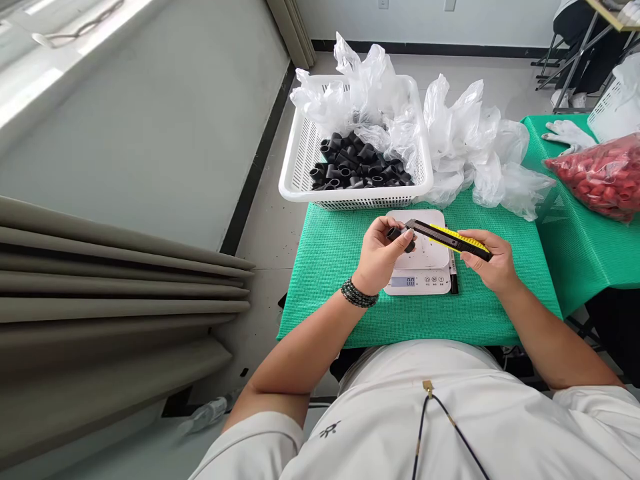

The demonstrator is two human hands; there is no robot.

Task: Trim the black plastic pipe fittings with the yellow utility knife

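My left hand [377, 257] is closed around a black plastic pipe fitting [394, 233], its round opening facing left. In my right hand [493, 263] is a yellow and black utility knife [453, 240], gripped by its rear end. The blade end of the knife points left and meets the fitting near my left fingertips; whether it is cutting I cannot tell. Beneath both hands lies a white digital scale [424, 281] whose display reads 0.0, with dark specks on its plate. A black marker [454, 283] lies along the scale's right side.
A white plastic basket [295, 157] at the back holds many black fittings [350, 160] and clear plastic bags [370, 87]. More bags [465, 140] lie to its right. On the right-hand green table are a bag of red parts [603, 175] and a white glove [569, 135].
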